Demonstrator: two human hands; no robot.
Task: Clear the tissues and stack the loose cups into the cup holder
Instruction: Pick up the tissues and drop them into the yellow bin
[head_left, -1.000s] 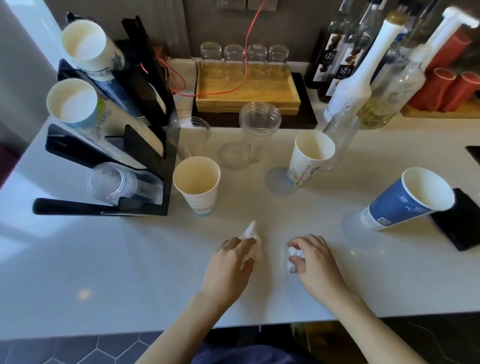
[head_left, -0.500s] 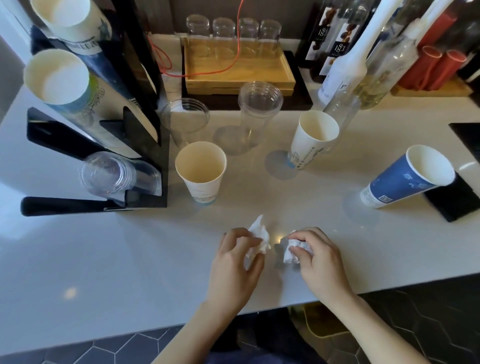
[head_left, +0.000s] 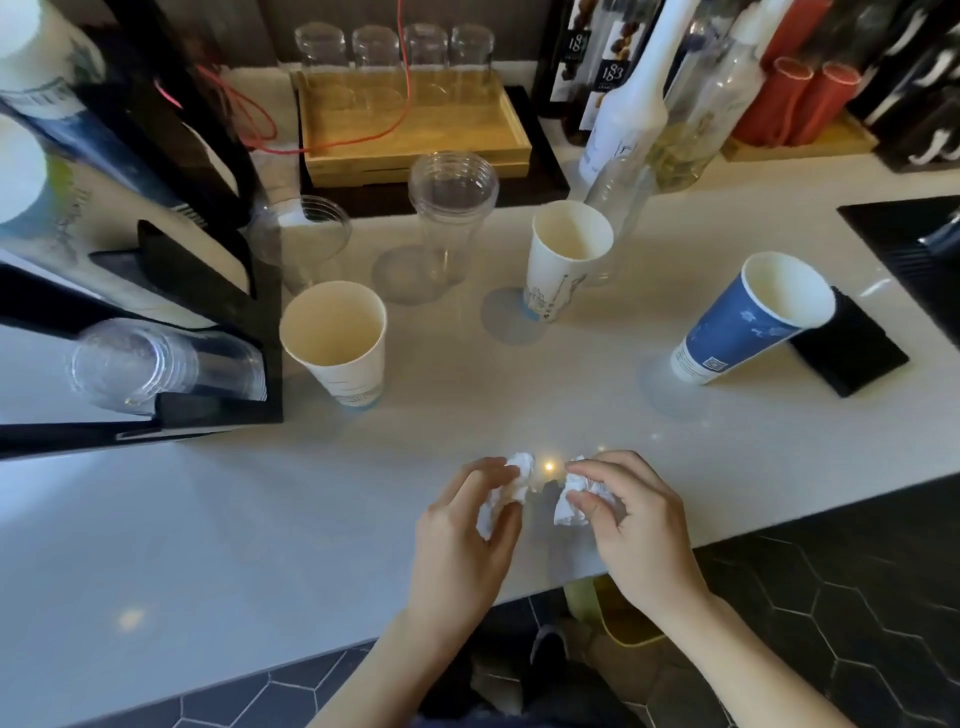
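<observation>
My left hand (head_left: 462, 545) grips a crumpled white tissue (head_left: 506, 491) just above the white counter's front edge. My right hand (head_left: 641, 525) grips a second crumpled tissue (head_left: 571, 499) beside it. Loose cups stand behind: a white paper cup (head_left: 337, 345) next to the holder, a taller white paper cup (head_left: 563, 260), a blue paper cup (head_left: 753, 317), a short clear cup (head_left: 306, 244) and a tall clear cup (head_left: 449, 213). The black cup holder (head_left: 218, 317) at the left carries paper cup stacks above and clear cups (head_left: 150, 364) in its lowest slot.
A wooden tray (head_left: 415, 130) with several upturned glasses sits at the back. Syrup bottles (head_left: 634, 119) and red cups (head_left: 795, 98) stand at the back right. A black pad (head_left: 852, 353) lies behind the blue cup. A yellow bin (head_left: 623, 613) shows below the counter edge.
Both hands have closed on the tissues and lifted them off the counter, drawing them toward the front edge. The view has tilted down and moved closer.
</observation>
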